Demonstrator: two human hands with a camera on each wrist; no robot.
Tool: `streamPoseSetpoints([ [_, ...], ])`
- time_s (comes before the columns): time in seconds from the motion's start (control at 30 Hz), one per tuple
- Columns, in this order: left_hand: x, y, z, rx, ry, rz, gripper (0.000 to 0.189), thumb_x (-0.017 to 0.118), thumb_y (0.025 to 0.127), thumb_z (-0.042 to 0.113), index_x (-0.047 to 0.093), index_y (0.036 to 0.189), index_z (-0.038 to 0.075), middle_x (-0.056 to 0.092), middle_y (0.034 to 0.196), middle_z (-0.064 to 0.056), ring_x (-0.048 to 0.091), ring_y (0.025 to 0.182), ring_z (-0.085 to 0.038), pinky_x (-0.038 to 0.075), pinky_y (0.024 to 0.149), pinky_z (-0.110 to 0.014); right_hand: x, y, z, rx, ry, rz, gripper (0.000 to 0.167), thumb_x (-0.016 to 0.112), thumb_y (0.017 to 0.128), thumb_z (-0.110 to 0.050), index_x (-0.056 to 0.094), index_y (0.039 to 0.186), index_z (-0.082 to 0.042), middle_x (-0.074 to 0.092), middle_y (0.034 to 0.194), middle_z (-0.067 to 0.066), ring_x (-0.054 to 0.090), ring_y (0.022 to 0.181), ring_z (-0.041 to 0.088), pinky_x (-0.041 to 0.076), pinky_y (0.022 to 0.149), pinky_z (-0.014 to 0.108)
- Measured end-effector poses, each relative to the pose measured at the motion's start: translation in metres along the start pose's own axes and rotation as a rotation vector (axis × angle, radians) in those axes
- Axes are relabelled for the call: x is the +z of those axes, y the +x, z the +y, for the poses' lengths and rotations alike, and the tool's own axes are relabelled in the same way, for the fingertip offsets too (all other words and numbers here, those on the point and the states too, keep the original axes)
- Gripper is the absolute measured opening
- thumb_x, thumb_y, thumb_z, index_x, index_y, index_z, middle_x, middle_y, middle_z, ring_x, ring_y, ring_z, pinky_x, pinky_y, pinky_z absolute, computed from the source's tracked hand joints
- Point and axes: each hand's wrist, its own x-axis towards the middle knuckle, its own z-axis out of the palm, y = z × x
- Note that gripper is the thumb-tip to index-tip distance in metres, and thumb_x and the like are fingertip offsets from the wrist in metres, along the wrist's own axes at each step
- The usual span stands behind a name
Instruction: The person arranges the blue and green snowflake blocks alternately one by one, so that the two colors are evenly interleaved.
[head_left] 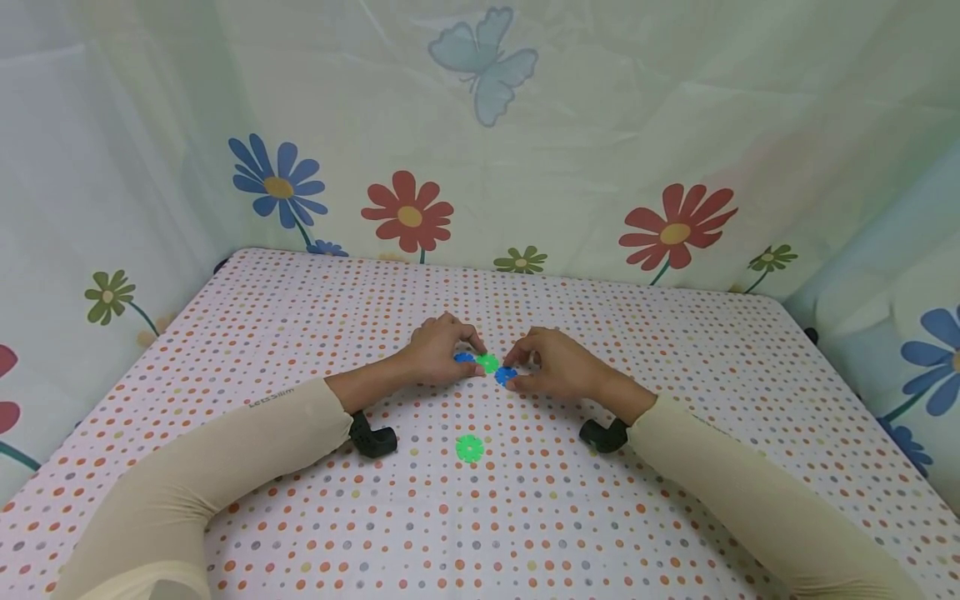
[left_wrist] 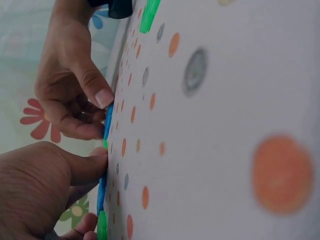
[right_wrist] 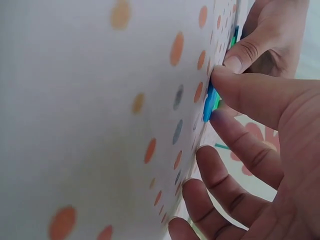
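Note:
A row of blue and green notched plastic discs lies at the middle of the table, edges meeting. My left hand pinches the green notched disc between thumb and forefinger. Beneath that palm a blue disc shows in part, and the left wrist view reveals another green disc beyond it. From the other side my right hand grips a blue notched disc by thumb and index finger, against the green one; its other fingers are spread in the right wrist view. Whether the discs interlock is too small to tell.
A loose green disc lies flat on the dotted tablecloth, nearer the body. Black wrist devices hang below both cuffs. Behind the table's far edge rises a flowered curtain.

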Motion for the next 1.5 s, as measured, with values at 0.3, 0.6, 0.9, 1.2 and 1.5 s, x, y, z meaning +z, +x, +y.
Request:
streamPoseSetpoints([
  [0.3, -0.001, 0.0, 0.001, -0.007, -0.005, -0.008, 0.026, 0.074, 0.088, 0.037, 0.07, 0.11, 0.025, 0.054, 0.126, -0.006, 0.045, 0.124, -0.03, 0.035, 0.104, -0.055, -0.005, 0.006, 0.005, 0.081, -0.038, 0.008, 0.025, 0.074, 0.088, -0.029, 0.072, 0.109, -0.015, 0.066, 0.102, 0.003, 0.06, 0.091, 0.018, 0.05, 0.079, 0.035],
  [0.6, -0.001, -0.001, 0.001, -0.011, -0.002, -0.007, 0.026, 0.074, 0.087, 0.037, 0.071, 0.11, 0.026, 0.054, 0.124, -0.005, 0.046, 0.121, -0.028, 0.036, 0.102, -0.053, -0.005, 0.01, 0.011, 0.071, 0.016, -0.002, 0.027, 0.073, 0.09, -0.028, 0.071, 0.113, -0.015, 0.066, 0.1, 0.005, 0.059, 0.085, 0.017, 0.049, 0.074, 0.033],
  [0.9, -0.001, -0.001, 0.002, -0.008, 0.004, -0.002, 0.024, 0.074, 0.087, 0.037, 0.071, 0.109, 0.027, 0.055, 0.124, -0.005, 0.046, 0.122, -0.029, 0.037, 0.102, -0.054, -0.007, 0.011, 0.012, 0.057, 0.037, -0.019, 0.025, 0.072, 0.091, -0.025, 0.071, 0.114, -0.015, 0.064, 0.097, 0.005, 0.058, 0.08, 0.016, 0.048, 0.071, 0.031],
  [1.2, -0.001, 0.0, 0.001, -0.005, -0.006, -0.002, 0.025, 0.075, 0.087, 0.037, 0.071, 0.11, 0.026, 0.054, 0.125, -0.006, 0.046, 0.123, -0.029, 0.036, 0.102, -0.055, -0.008, 0.011, 0.011, 0.071, 0.048, -0.028, 0.025, 0.072, 0.091, -0.025, 0.07, 0.114, -0.016, 0.063, 0.097, 0.005, 0.057, 0.08, 0.016, 0.047, 0.07, 0.031],
  [1.5, -0.001, 0.0, 0.001, -0.004, -0.007, -0.004, 0.025, 0.075, 0.087, 0.036, 0.071, 0.11, 0.026, 0.055, 0.124, -0.006, 0.046, 0.122, -0.03, 0.035, 0.103, -0.055, -0.006, 0.012, 0.013, 0.07, 0.058, -0.026, 0.026, 0.072, 0.091, -0.025, 0.071, 0.115, -0.015, 0.064, 0.096, 0.005, 0.058, 0.08, 0.016, 0.047, 0.07, 0.031],
])
